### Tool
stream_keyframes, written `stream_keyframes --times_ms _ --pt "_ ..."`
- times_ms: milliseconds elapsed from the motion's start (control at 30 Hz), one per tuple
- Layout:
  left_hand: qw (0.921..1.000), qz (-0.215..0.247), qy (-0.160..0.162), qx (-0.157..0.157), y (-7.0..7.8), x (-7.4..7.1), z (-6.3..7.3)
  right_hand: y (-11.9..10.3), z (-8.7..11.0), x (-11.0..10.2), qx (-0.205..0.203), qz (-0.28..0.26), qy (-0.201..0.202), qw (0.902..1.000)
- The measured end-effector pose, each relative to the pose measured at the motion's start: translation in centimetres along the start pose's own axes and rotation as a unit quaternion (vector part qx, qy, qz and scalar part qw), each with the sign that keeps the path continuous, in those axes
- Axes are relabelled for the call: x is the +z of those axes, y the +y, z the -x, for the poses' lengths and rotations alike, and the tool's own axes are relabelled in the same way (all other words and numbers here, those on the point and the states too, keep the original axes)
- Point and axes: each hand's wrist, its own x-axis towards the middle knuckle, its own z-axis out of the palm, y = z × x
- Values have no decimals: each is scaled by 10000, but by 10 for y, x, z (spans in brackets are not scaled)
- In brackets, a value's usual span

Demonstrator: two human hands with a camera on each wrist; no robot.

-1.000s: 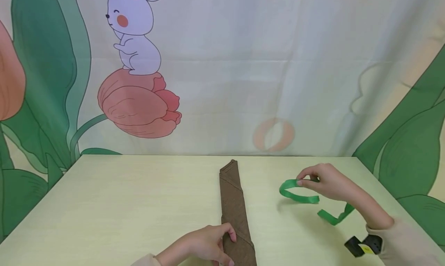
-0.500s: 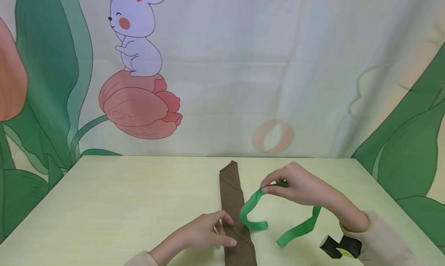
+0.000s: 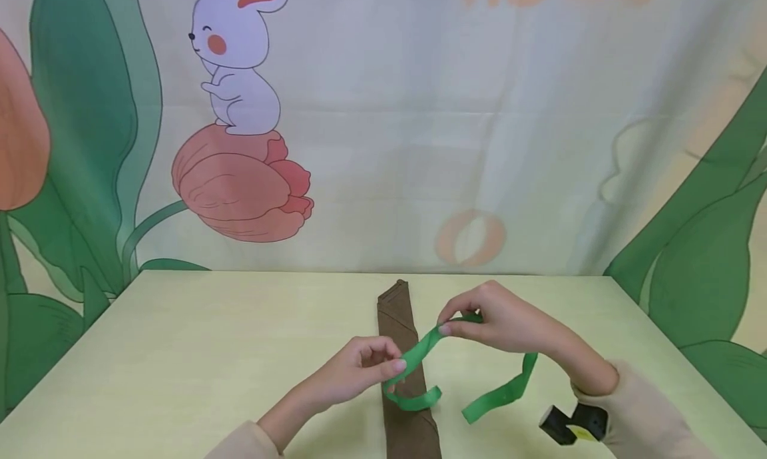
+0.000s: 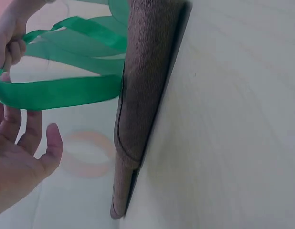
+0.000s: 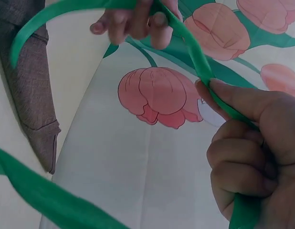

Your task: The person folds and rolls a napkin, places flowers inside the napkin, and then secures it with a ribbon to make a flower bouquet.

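Note:
A rolled brown cloth [image 3: 404, 422], fuzzy in the left wrist view, lies lengthwise on the table with diagonal fold edges. Over it hangs a green ribbon [image 3: 422, 350]. My right hand [image 3: 500, 319] pinches it between thumb and index finger, the other fingers curled round it in the right wrist view. Above the cloth, my left hand [image 3: 350, 372] pinches the ribbon near one end, its thumb on top and some fingertips hidden behind the band. That end curls across the cloth, while the other end dangles below my right wrist.
The pale table [image 3: 240, 339] ends at a back edge against a printed curtain [image 3: 383, 146] with a rabbit and tulips. A black device [image 3: 573, 424] with a yellow label sits at my right sleeve.
My right hand has moved left, bringing the ribbon over the cloth. My left hand has let go of the cloth, risen and taken hold of the ribbon near its end.

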Motion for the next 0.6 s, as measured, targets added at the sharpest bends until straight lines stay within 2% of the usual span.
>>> stream_keyframes --times_ms 167,333,433,600 --pt "9995 -170 49 -268 2 -14 6 11 3 -2 352 -142 -146 9992" --pt "9974 -322 -33 -641 7 -36 15 28 5 -1 565 -328 -373 9972" --pt "9953 -392 -98 -884 10 -51 19 42 7 -1 642 -394 -391 9964" --pt "9912 -607 19 -1178 10 -74 24 66 12 -4 793 -407 -337 9955"
